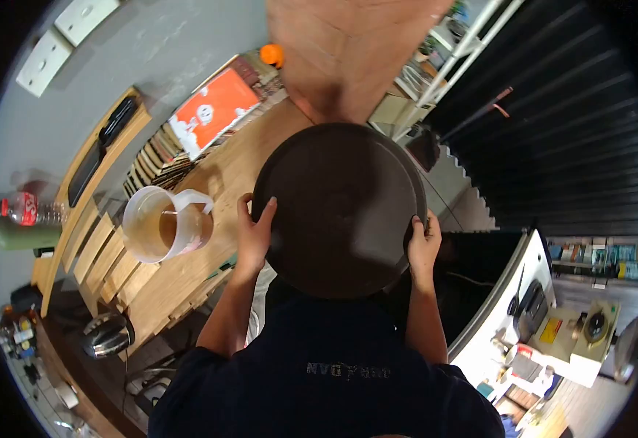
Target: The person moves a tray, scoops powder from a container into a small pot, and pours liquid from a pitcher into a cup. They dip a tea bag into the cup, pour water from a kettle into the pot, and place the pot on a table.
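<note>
A large round dark brown tray (337, 212) with a raised rim is held in front of my chest. My left hand (255, 232) grips its left edge, thumb over the rim and fingers mostly hidden behind. On the opposite edge my right hand (423, 244) is closed in the same way. The inner face of the tray is turned up toward me, and nothing lies on it. Left of the tray stands a translucent plastic measuring jug (154, 230) with a handle and some brown liquid inside.
The wooden table (242, 150) bears a row of books (162, 157) and an orange-and-white booklet (214, 111). A metal kettle (107, 336) is at lower left. Bottles (23, 233) stand at far left. White shelving (436, 87) and a black corrugated panel (552, 109) are at right.
</note>
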The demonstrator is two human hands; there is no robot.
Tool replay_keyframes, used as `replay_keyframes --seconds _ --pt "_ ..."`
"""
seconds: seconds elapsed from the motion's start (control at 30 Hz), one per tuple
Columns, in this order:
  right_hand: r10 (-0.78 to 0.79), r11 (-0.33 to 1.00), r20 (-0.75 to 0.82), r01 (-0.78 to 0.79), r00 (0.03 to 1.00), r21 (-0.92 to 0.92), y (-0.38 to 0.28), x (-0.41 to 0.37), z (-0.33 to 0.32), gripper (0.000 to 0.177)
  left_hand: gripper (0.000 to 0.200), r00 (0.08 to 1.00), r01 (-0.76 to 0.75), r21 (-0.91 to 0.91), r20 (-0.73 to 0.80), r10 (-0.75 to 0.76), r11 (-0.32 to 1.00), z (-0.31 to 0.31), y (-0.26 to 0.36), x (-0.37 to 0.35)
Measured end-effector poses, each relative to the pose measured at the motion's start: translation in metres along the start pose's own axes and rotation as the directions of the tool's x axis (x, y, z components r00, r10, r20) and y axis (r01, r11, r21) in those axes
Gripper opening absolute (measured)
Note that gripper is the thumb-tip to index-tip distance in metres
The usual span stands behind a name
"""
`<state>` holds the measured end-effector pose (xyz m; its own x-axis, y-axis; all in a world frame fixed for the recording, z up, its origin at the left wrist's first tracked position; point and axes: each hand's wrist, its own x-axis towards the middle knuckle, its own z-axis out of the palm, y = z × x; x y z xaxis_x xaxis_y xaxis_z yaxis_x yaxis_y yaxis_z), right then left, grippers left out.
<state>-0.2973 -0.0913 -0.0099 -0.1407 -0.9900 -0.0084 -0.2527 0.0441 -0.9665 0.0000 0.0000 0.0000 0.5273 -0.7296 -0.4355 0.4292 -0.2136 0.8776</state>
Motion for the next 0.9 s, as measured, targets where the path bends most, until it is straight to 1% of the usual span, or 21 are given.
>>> replay_keyframes --seconds 0.07,0.1,0.17,0.2,0.23,0.3,0.33,0.37,0.4,0.43,0.47,0.5,0.53,0.57,0.63,0.67,0.73,0.77,0.83,0.9 --pt "0.068 0.988 0.136 -0.048 0.988 -0.143 0.0 0.008 -0.019 0.03 0.048 0.995 0.099 -0.061 0.014 -0.098 0.993 0.005 -0.024 -0.021" --pt "0.04 0.998 0.164 -0.033 0.986 -0.047 0.007 0.029 0.08 0.03 0.048 1.0 0.015 -0.014 -0.022 -0.016 1.0 -0.048 0.007 0.046" --pt "0.112 0.987 0.306 -0.07 0.945 -0.146 0.025 0.046 0.089 0.033 0.049 0.995 -0.06 0.061 -0.081 0.065 0.996 -0.06 -0.025 0.053" --pt "0.128 0.991 0.388 -0.099 0.913 -0.093 0.031 0.054 0.093 0.037 0.05 0.991 -0.011 -0.018 -0.132 0.008 1.0 -0.061 -0.036 0.053" --pt "0.132 0.99 0.41 -0.098 0.902 -0.102 0.041 0.062 0.102 0.037 0.05 0.988 -0.007 -0.027 -0.155 0.003 1.0 -0.066 -0.042 0.057" --pt "0.041 0.991 0.575 0.041 0.817 -0.129 0.063 0.081 0.12 0.04 0.058 0.973 -0.007 0.053 -0.229 0.019 0.999 -0.076 -0.056 0.066" --pt "0.104 0.984 0.611 0.006 0.785 -0.175 0.07 0.091 0.13 0.041 0.058 0.966 -0.009 0.046 -0.258 0.021 0.999 -0.083 -0.07 0.075" --pt "0.102 0.985 0.637 0.011 0.764 -0.17 0.076 0.102 0.14 0.041 0.062 0.953 -0.015 0.129 -0.297 0.053 0.992 -0.089 -0.086 0.086" --pt "0.146 0.966 0.664 0.039 0.733 -0.256 0.08 0.112 0.15 0.043 0.066 0.939 -0.014 0.215 -0.333 0.087 0.976 -0.094 -0.092 0.092" --pt "0.188 0.94 0.686 0.075 0.703 -0.334 0.084 0.12 0.159 0.044 0.066 0.926 -0.011 0.218 -0.366 0.092 0.976 -0.092 -0.086 0.091" --pt "0.183 0.943 0.71 0.083 0.679 -0.323 0.088 0.129 0.166 0.044 0.07 0.899 0.123 0.358 -0.435 0.048 0.925 -0.085 -0.08 0.092" --pt "0.181 0.912 0.716 0.158 0.675 -0.38 0.093 0.139 0.175 0.047 0.073 0.862 0.262 0.477 -0.506 0.018 0.839 -0.08 -0.071 0.094" --pt "0.181 0.873 0.717 0.226 0.673 -0.432 0.092 0.144 0.183 0.049 0.073 0.875 0.225 0.456 -0.484 0.028 0.861 -0.086 -0.078 0.103" --pt "0.177 0.882 0.732 0.225 0.658 -0.415 0.092 0.15 0.189 0.049 0.073 0.864 0.231 0.461 -0.503 0.038 0.857 -0.091 -0.087 0.106" --pt "0.221 0.84 0.764 0.28 0.607 -0.466 0.078 0.16 0.196 0.054 0.07 0.842 0.336 0.474 -0.539 -0.033 0.814 -0.078 -0.074 0.104" --pt "0.217 0.847 0.774 0.278 0.595 -0.452 0.076 0.165 0.201 0.054 0.066 0.856 0.309 0.451 -0.515 -0.038 0.837 -0.093 -0.096 0.114" --pt "0.252 0.831 0.797 0.299 0.549 -0.469 0.076 0.174 0.206 0.055 0.064 0.85 0.315 0.455 -0.525 -0.035 0.833 -0.092 -0.093 0.117" --pt "0.25 0.835 0.803 0.3 0.541 -0.462 0.081 0.176 0.208 0.055 0.063 0.852 0.317 0.454 -0.522 -0.04 0.833 -0.091 -0.092 0.117" --pt "0.188 0.823 0.809 0.36 0.557 -0.439 0.089 0.182 0.216 0.057 0.066 0.84 0.325 0.433 -0.54 -0.046 0.841 -0.088 -0.095 0.122" --pt "0.19 0.814 0.804 0.368 0.563 -0.45 0.09 0.186 0.222 0.057 0.066 0.825 0.33 0.482 -0.565 0.0 0.812 -0.086 -0.097 0.129"
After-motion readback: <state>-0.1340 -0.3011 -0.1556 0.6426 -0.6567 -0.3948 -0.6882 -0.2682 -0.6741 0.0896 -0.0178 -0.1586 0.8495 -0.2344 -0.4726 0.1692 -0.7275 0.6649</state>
